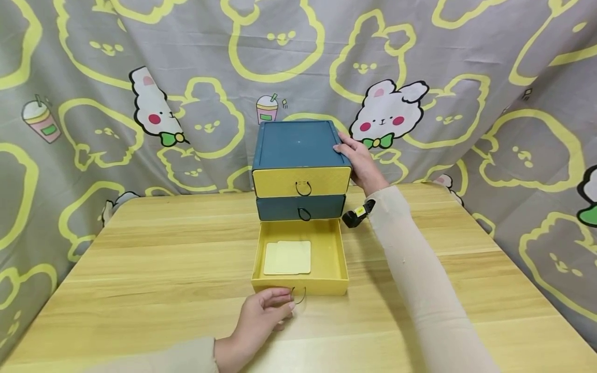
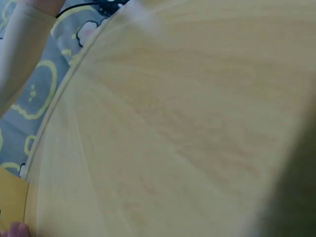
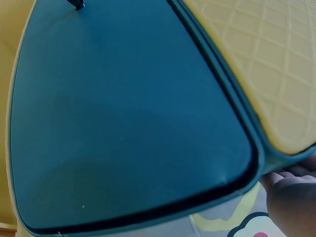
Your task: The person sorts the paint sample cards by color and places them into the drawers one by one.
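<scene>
A small drawer cabinet with a dark blue top stands at the table's back. Its bottom yellow drawer is pulled out and holds pale yellow cards. At that drawer's front, my left hand pinches the thin dark pull loop between thumb and finger. My right hand rests against the cabinet's upper right side, fingertips on the top edge. Above the bottom drawer are a closed blue drawer and a closed yellow drawer. The right wrist view shows the blue drawer front up close.
A wooden table extends to both sides of the cabinet. Behind it hangs a grey curtain with yellow cartoon outlines. A black wrist device with a yellow label is strapped at the right sleeve, close to the cabinet.
</scene>
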The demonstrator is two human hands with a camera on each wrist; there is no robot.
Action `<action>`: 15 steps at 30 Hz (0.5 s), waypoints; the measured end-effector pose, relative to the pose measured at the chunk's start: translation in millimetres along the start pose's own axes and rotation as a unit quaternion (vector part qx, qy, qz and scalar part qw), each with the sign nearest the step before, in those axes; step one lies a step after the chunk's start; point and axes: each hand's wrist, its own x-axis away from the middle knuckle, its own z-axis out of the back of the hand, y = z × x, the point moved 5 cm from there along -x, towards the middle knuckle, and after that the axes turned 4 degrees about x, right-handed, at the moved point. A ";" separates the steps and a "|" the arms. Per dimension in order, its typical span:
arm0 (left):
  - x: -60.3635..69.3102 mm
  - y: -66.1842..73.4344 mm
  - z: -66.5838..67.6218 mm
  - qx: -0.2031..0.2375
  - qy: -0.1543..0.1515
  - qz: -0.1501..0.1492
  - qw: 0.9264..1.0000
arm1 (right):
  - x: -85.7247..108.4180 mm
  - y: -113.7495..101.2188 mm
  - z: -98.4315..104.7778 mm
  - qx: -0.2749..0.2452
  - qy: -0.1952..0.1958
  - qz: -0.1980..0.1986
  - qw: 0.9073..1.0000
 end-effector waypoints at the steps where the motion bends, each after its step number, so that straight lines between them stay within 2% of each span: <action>1: -1.6 -0.4 -1.2 0.001 0.003 0.001 1.000 | 0.2 -0.1 0.1 0.000 0.001 -0.001 1.000; 15: -22.5 0.3 -9.0 0.040 0.036 0.018 0.998 | -0.9 0.6 0.8 0.007 0.007 -0.006 1.000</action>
